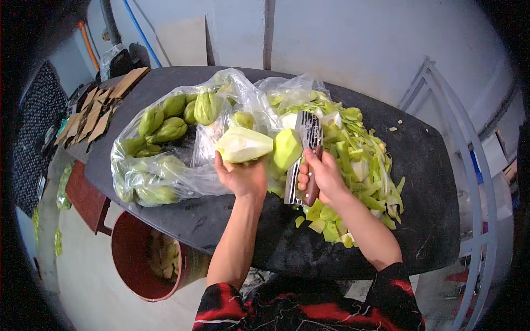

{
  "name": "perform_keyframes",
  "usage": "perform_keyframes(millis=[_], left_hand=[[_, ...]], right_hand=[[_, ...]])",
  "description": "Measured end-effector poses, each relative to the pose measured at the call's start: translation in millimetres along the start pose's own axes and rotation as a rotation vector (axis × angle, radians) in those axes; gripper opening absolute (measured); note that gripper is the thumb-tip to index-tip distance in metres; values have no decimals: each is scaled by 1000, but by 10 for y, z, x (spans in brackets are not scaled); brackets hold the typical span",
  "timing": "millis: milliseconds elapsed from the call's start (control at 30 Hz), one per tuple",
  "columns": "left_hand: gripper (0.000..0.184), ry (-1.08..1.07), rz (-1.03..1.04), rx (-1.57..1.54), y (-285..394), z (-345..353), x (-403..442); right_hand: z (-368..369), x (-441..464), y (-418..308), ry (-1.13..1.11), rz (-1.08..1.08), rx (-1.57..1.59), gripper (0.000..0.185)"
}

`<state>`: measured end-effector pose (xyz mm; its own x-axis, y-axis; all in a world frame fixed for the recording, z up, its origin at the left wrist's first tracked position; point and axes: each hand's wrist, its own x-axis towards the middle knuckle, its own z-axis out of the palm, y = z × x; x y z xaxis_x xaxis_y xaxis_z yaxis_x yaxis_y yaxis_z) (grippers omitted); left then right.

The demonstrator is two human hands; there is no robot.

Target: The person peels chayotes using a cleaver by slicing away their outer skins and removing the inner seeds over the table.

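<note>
My left hand point(244, 177) is closed around the underside of a pale, peeled chayote point(245, 144), holding it up over the table. In my right hand point(327, 179) is a cleaver point(309, 128) with a brown riveted handle, its wide blade streaked dark and light. Between the chayote and the blade shows a bright green chayote piece point(286, 150); whether it touches the blade I cannot tell. Green peelings and cut scraps point(361, 160) lie in a heap beside and beneath my right hand. Whole unpeeled chayotes point(168, 129) fill a clear plastic bag point(207, 179) left of my hands.
Everything lies on a dark table point(425, 215) with rounded corners. Below its left side stands a dark red bucket point(124, 265) with pale pieces inside. A grey metal rail point(469, 182) rises at the right. Torn cardboard point(99, 116) lies at the far left. A wall runs behind the table.
</note>
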<state>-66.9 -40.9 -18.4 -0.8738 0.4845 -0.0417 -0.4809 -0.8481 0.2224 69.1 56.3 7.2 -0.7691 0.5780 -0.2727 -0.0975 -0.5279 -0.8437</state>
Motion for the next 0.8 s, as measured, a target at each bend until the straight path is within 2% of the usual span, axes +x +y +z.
perform_keyframes(millis=[67,100,167,333,467,533,633,800], left_hand=[[67,-6,28,-3,8,18,-7],[64,-16,9,-9,16,30,-27],[61,-23,-6,-12,24,18,-71],[46,-43,-72,21,-41,65,-132],[46,-66,-71,114,-55,90,-181],[44,-54,-87,42,-40,70,-168],[38,-98,-203,28,11,123,-147],[43,-202,-301,-24,35,281,-183]], right_hand=[[-26,-53,-24,9,-128,-62,23],[-44,-70,-29,1,-123,-66,23],[-97,-117,-21,20,-367,-212,25],[-101,-296,40,19,-677,-442,25],[-184,-461,-87,25,-614,-535,21],[-247,-544,-164,0,-484,-433,18],[-340,-642,-243,29,-533,-386,17],[-476,-781,-334,31,-622,-385,18]])
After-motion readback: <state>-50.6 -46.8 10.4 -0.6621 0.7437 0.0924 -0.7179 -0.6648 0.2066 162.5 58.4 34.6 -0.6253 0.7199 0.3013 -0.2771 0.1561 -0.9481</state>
